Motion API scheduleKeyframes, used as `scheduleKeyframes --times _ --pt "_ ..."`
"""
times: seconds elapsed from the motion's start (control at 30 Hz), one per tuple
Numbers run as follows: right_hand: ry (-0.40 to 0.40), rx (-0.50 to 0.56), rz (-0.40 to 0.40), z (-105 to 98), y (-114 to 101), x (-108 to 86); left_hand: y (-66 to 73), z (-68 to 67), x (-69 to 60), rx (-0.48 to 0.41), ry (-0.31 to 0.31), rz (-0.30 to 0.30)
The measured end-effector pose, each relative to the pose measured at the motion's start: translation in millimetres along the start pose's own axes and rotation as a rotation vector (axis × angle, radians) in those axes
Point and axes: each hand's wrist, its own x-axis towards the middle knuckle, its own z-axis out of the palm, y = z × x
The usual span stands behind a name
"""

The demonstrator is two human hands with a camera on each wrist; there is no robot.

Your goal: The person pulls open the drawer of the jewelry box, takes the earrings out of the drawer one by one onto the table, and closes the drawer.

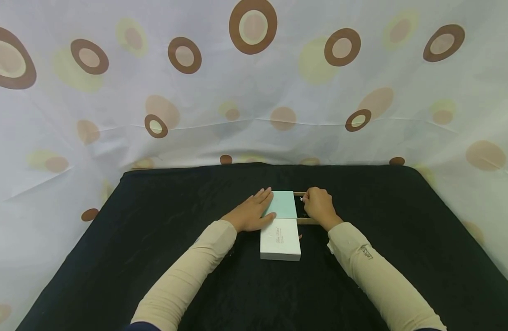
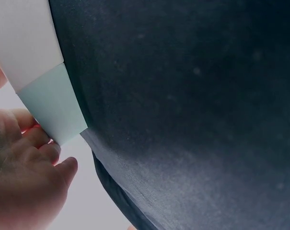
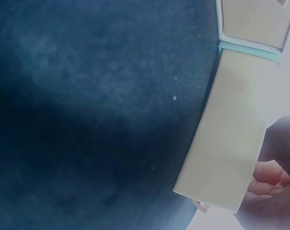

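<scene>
A mint-green sleeve of a drawer box lies in the middle of the dark cloth. Its tan-sided drawer is pulled far out to the right, with a dark inside. My left hand rests with extended fingers along the sleeve's left side. Over the drawer, my right hand has its fingers curled and pinches a small pale star-shaped trinket by its edge. Most of the trinket's hold is hidden by the fingers. A small pull tab shows at the drawer's outer end.
A white box with printed lettering touches the mint sleeve on its near side. A small pinkish tab sticks out from its right end. Black cloth covers the table, and a patterned curtain hangs behind.
</scene>
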Motion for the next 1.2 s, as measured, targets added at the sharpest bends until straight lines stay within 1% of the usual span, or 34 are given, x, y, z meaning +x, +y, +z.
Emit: scheduleKeyframes --times 0.37,0.63,0.77,0.93,1.2 --pt "0.020 0.020 -0.014 -4.1 -0.8 -2.7 1.3 -0.9 -0.6 -0.003 0.002 0.004" --pt "0.012 0.047 0.018 -10.4 -0.2 -3.0 1.2 -0.5 -0.4 0.003 -0.002 -0.001" --pt "0.023 0.056 0.017 -16.6 0.5 -4.0 0.3 0.1 0.0 0.006 -0.002 -0.005" --pt "0.047 0.058 -0.002 -26.4 5.5 -5.3 0.3 0.3 0.0 0.009 0.000 -0.009" --pt "0.070 0.031 0.002 -40.7 19.6 -10.4 1.3 1.0 0.5 0.003 -0.004 -0.012"
